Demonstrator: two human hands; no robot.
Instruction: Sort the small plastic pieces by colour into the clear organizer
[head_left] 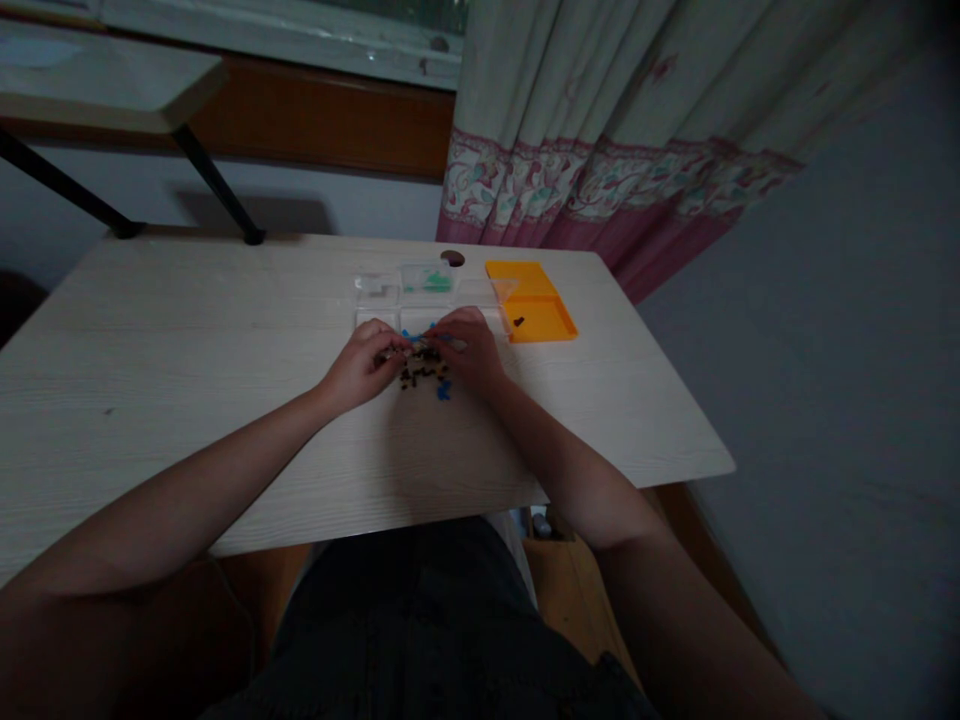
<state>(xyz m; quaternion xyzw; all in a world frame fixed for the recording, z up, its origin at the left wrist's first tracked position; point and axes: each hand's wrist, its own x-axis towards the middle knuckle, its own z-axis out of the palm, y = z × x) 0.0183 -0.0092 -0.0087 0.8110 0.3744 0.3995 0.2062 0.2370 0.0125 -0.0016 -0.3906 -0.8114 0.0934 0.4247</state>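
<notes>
My left hand (365, 367) is at the left side of a pile of small dark pieces (421, 372), its thumb and fingers drawn together. From the right, my right hand (474, 352) reaches over the pile with its fingers bent together. Whatever either hand pinches is too small to make out. Small blue pieces (444, 390) lie at the near right of the pile, and more blue shows between the fingertips. Just behind my hands is a clear plastic compartment box (377, 318), partly covered by them. Green pieces (437, 282) sit in one of its back compartments.
An orange box (551, 318) stands open to the right of the clear one, with a dark piece (518, 322) inside. A round hole (452, 258) is near the table's back edge. A raised shelf (112, 85) on black legs occupies the back left; a curtain (540, 180) hangs behind.
</notes>
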